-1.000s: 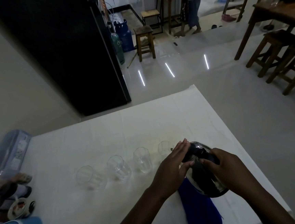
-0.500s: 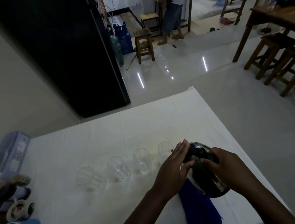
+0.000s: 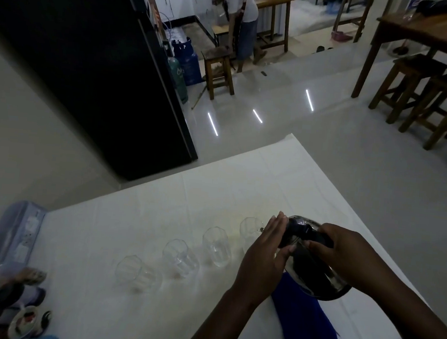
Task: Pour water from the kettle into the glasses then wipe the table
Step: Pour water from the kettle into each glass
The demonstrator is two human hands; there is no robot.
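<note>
A dark shiny kettle (image 3: pixel 313 269) is tilted to the left over the white table (image 3: pixel 159 212). My right hand (image 3: pixel 345 250) grips its black handle from above. My left hand (image 3: pixel 263 256) lies flat against the kettle's lid and left side, fingers together. The spout points at the rightmost glass (image 3: pixel 249 229), which is partly hidden behind my left hand. Three more clear glasses stand in a row to the left: one (image 3: pixel 215 245), another (image 3: pixel 179 258) and the last (image 3: pixel 135 272). A blue cloth (image 3: pixel 306 322) lies on the table under the kettle.
A clear plastic box (image 3: pixel 8 237) and small bottles and jars (image 3: pixel 15 310) sit at the table's left edge. A black fridge (image 3: pixel 91 63) stands beyond the table. Wooden stools (image 3: pixel 426 95) and a person are farther off on the tiled floor.
Both hands and the kettle stay in nearly the same pose. The person in the background has walked left toward the counter.
</note>
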